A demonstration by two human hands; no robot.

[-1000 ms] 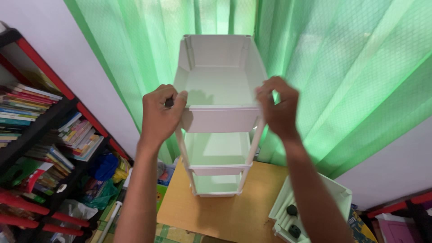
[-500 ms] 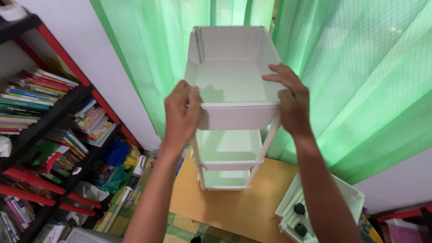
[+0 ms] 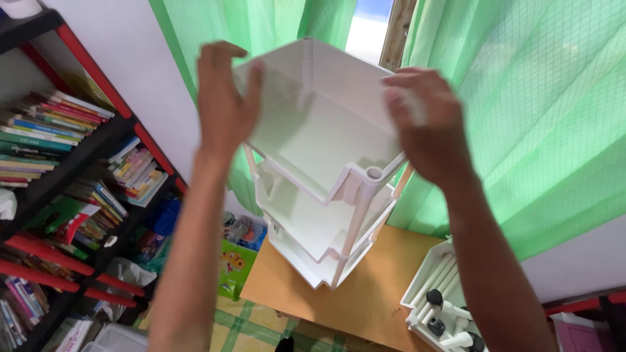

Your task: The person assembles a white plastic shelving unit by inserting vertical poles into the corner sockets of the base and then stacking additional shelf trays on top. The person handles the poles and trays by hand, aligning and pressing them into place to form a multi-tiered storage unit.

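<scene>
three-tier white rack [image 3: 319, 195] standing on wooden bench [image 3: 365, 300], left hand [image 3: 225, 104] and right hand [image 3: 424, 124] with fingers grasping top tray rims, spare parts tray [image 3: 433, 287] unused.

Two bare forearms in view, no sleeves showing up to the frame edge. Left hand [image 3: 223, 104] bare: no glove, ring, watch or band visible. Right hand [image 3: 424, 127] likewise bare, no jewellery or wrist strap seen. Short nails on the visible fingertips. No markings or tattoos visible on either arm.
</scene>
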